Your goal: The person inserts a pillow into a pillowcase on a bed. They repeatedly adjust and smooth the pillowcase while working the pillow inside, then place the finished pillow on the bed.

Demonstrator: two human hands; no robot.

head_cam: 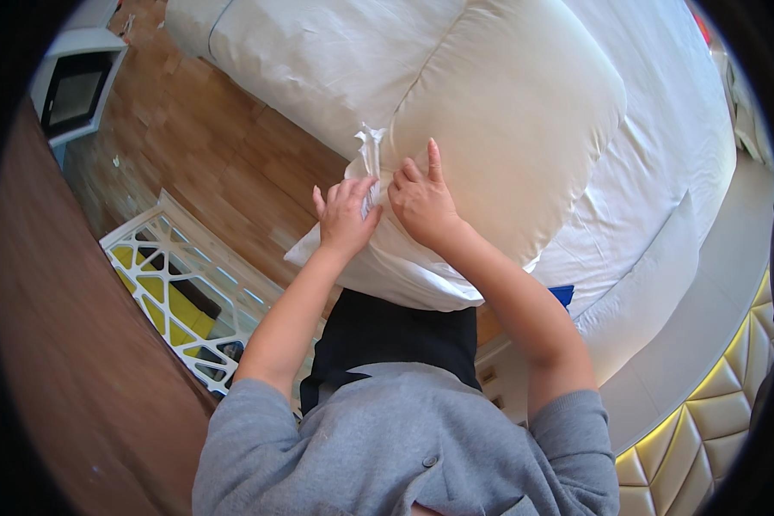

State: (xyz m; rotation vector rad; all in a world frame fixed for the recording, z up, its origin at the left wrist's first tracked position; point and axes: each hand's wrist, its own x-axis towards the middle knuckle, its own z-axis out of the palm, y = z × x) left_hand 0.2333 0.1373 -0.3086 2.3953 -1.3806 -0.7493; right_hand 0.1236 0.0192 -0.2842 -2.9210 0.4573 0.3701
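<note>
A thick cream quilt [509,129] lies in front of me over a white sheet [658,103] on a bed. At its near left corner, my left hand [348,216] pinches a gathered strip of white cloth [371,151] between thumb and fingers. The strip's frayed-looking end sticks up past the fingertips. Just to the right, my right hand [422,203] rests against the quilt's edge, index finger stretched out and the others curled. Its thumb is hidden, so whether it grips the fabric cannot be seen. Loose white cloth [419,280] hangs below both hands, against my black clothing.
Wooden floor [219,142] runs along the bed's left side. A white lattice panel [180,303] stands at lower left, yellow-green material behind it. A white cabinet [113,48] holds a dark-fronted box. Quilted cream panels [716,413] curve along the right. A blue item [562,295] lies near my right forearm.
</note>
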